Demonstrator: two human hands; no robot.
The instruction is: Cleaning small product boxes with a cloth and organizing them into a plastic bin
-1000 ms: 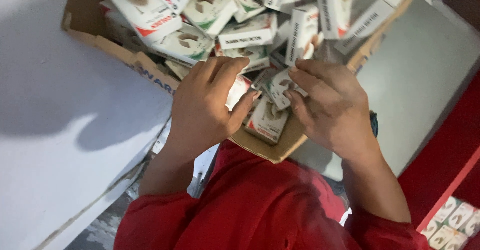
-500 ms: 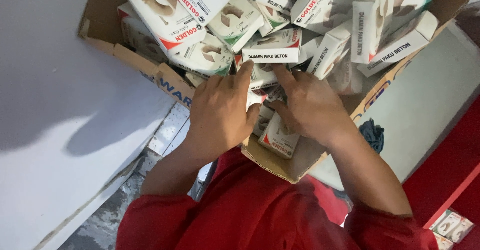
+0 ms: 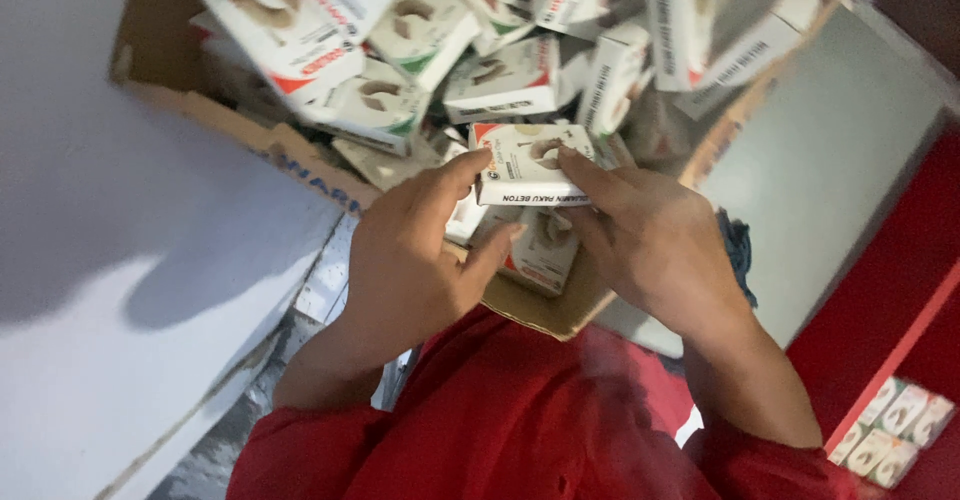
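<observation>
An open cardboard carton (image 3: 290, 145) in front of me is heaped with several small white boxes trimmed in red and green. My left hand (image 3: 410, 260) and my right hand (image 3: 650, 235) grip one small white box (image 3: 525, 160) between them, just above the pile at the carton's near side. The left fingers hold its left end and the right fingers press on its right end. Another small box (image 3: 540, 250) lies right under both hands. My red sleeves fill the bottom of the view.
A white panel (image 3: 120, 290) lies to the left of the carton. A pale grey surface (image 3: 830, 170) sits to the right, bordered by a red shelf (image 3: 900, 330) with a few more small boxes (image 3: 895, 430) at the lower right. A dark blue cloth (image 3: 738, 250) peeks out behind my right wrist.
Both hands were digging among the boxes at the carton's near edge. They have since lifted one small white box out of the pile and hold it between them.
</observation>
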